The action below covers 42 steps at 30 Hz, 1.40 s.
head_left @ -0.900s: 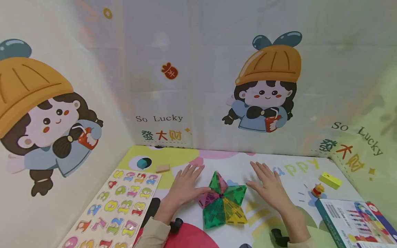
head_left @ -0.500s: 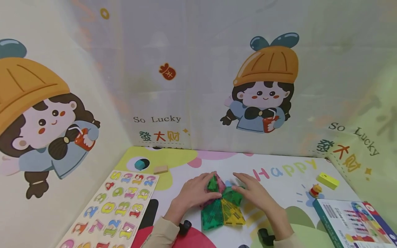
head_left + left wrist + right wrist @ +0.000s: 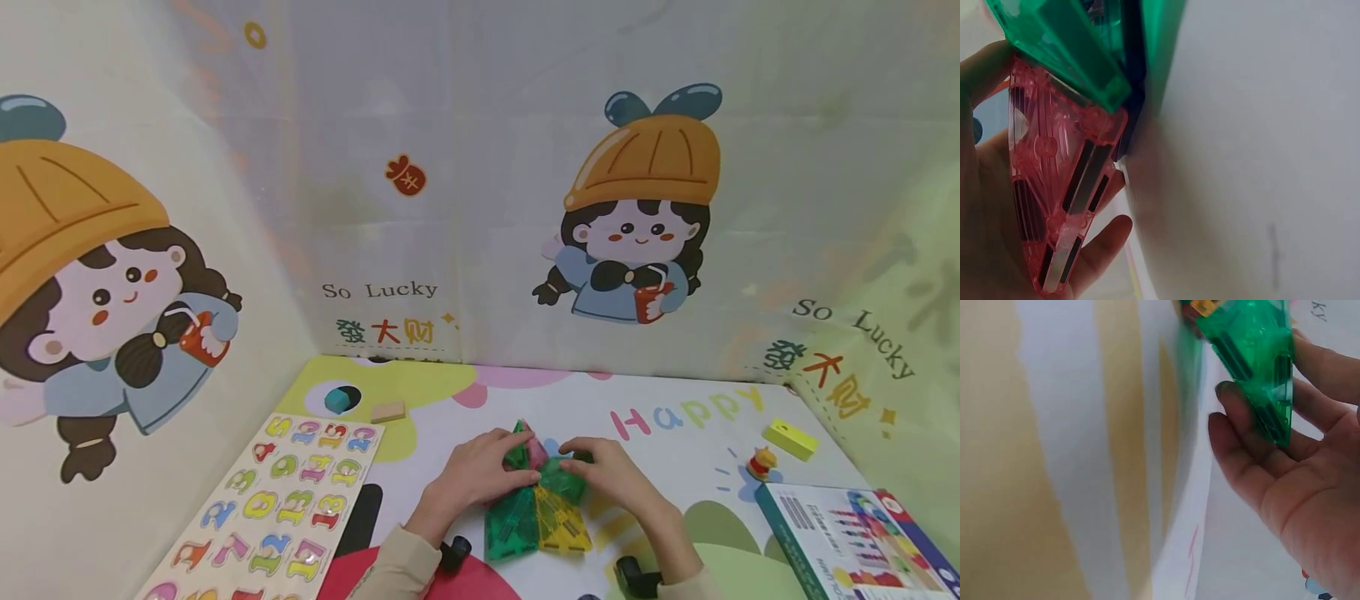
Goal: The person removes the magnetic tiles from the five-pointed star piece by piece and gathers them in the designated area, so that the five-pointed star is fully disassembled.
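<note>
At the lower centre of the head frame I am seeing the star of translucent tiles (image 3: 513,525) sitting on the printed tabletop (image 3: 480,421), between the person's two hands. On its left side, the left hand (image 3: 480,468) is gripping; the left wrist view is showing me its fingers curling round the pink tile (image 3: 1050,150). On the star's right side, the right hand (image 3: 611,473) is pinching the green tile (image 3: 1266,375) between thumb and fingers, as I am seeing in the right wrist view. The yellow tile (image 3: 562,523) is facing the bottom of the head frame.

At lower left, the number board (image 3: 330,543) is lying flat, while the teal block (image 3: 337,401) and wooden block (image 3: 387,412) are resting above it. At lower right I am picking out the yellow block (image 3: 790,440), the bear figurine (image 3: 762,463) and the box (image 3: 855,542).
</note>
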Tool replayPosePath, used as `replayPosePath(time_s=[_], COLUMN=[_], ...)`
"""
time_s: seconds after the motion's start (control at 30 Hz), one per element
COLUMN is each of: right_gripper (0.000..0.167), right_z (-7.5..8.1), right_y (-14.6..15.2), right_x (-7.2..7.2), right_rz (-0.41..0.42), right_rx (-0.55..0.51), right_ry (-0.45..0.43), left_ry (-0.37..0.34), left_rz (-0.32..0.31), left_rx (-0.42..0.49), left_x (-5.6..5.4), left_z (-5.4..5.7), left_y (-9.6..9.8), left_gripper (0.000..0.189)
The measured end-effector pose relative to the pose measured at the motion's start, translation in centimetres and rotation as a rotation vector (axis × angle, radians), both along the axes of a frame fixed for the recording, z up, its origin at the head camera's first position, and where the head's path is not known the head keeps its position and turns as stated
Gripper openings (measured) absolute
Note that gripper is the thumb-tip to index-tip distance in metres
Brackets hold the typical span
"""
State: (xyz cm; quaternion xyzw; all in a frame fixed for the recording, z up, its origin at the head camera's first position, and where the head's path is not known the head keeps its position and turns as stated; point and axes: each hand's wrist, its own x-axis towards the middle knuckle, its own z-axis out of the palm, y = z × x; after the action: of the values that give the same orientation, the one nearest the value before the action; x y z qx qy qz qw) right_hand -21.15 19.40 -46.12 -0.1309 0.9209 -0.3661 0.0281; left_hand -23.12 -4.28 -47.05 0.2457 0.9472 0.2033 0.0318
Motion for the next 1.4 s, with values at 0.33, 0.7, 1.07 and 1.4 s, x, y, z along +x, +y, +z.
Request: replayPosePath(time_s=[0.33, 0.7, 1.07, 1.4], right_gripper=[0.028, 0.039, 0.032, 0.027], right_z=[-0.4, -1.4, -1.5, -1.6], right_y=[1.2, 1.9, 2.1, 2.8], right_x=[0.4, 0.1, 0.1, 0.2], right_rz=[-0.096, -0.135, -0.17, -0.164], right_rx=[-0.401, -0.612, -0.718, -0.795], right_ry=[-0.299, -0.42, -0.432, -0.427], left_ry=[-0.003, -0.005, 0.01, 0.081], left_rz=[-0.021, -0.008, -0.002, -0.101], left_rx=[0.018, 0.029, 0.027, 0.101], left_x=[0.0, -0.2, 0.1, 0.5], left_z=[-0.2, -0.2, 0.0, 0.1], left_y=[0.0, 0.0, 0.2, 0.9], left_gripper=[0.063, 0.064, 0.059, 0.03])
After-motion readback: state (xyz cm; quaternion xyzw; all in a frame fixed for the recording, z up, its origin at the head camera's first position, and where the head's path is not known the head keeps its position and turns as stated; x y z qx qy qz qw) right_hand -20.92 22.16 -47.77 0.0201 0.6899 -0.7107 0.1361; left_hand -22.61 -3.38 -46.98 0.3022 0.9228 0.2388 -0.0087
